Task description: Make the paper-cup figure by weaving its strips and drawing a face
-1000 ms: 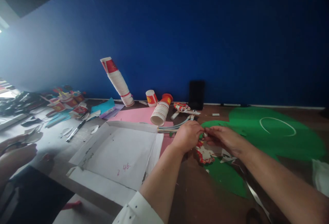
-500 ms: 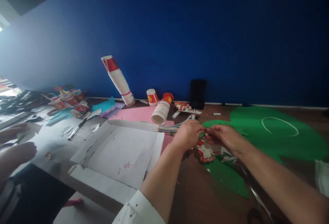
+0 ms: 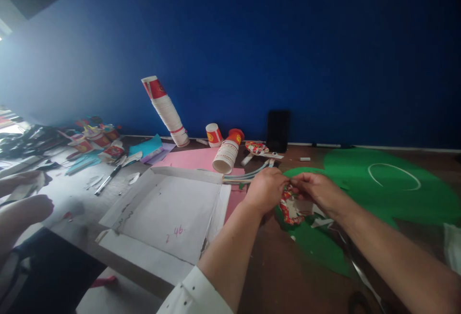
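Note:
My left hand point(image 3: 265, 189) and my right hand point(image 3: 317, 190) meet over the right side of the table, fingertips pinched close together. Just below the fingers shows a red-and-white cut paper piece point(image 3: 288, 207) with a ragged, frilled edge. Both hands appear to grip its upper part, though the fingers cover the exact hold. Under it lies green paper point(image 3: 322, 249), cut into rounded shapes. White paper scraps point(image 3: 320, 222) rest beside my right hand.
An open white box lid point(image 3: 173, 208) lies left of my arms. Behind stand a leaning stack of paper cups point(image 3: 167, 114), a fallen cup stack point(image 3: 226, 156) and a black phone point(image 3: 278, 130). Another person's hands point(image 3: 29, 208) hold paper at far left. A pen point(image 3: 109, 179) lies nearby.
My hands stay pinched together and shift very slightly to the right. The red-and-white paper piece tilts and moves a little upward and right with them.

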The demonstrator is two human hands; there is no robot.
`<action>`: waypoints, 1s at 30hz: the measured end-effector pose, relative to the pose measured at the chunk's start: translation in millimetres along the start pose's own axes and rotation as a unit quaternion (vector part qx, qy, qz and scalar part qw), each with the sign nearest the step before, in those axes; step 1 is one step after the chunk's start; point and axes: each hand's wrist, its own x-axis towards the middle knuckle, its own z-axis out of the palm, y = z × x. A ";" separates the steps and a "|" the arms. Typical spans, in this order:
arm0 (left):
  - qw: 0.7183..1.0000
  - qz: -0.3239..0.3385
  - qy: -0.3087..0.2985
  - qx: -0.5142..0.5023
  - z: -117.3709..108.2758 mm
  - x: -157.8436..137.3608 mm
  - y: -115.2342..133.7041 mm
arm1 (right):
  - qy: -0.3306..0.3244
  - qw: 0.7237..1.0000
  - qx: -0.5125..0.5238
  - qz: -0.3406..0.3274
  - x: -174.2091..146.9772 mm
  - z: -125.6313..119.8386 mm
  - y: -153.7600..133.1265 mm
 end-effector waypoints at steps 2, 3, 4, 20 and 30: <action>1.000 0.009 0.009 0.010 0.2 -0.5 0.6 | -0.007 1.000 0.005 0.000 -0.3 0.1 -0.2; 1.000 0.013 0.013 0.014 0.4 -0.7 0.7 | -0.010 1.000 0.008 0.002 -0.6 0.2 -0.5; 1.000 0.015 0.018 0.017 0.6 -0.9 0.6 | -0.013 1.000 0.012 0.004 -0.9 0.3 -1.0; 0.999 0.015 0.027 0.023 -0.7 -1.4 1.8 | 0.003 0.997 -0.075 0.026 -2.9 -1.7 -2.9; 0.999 0.011 0.035 -0.009 5.5 -1.4 -2.9 | 0.033 0.993 -0.112 0.011 -2.7 -2.4 -2.9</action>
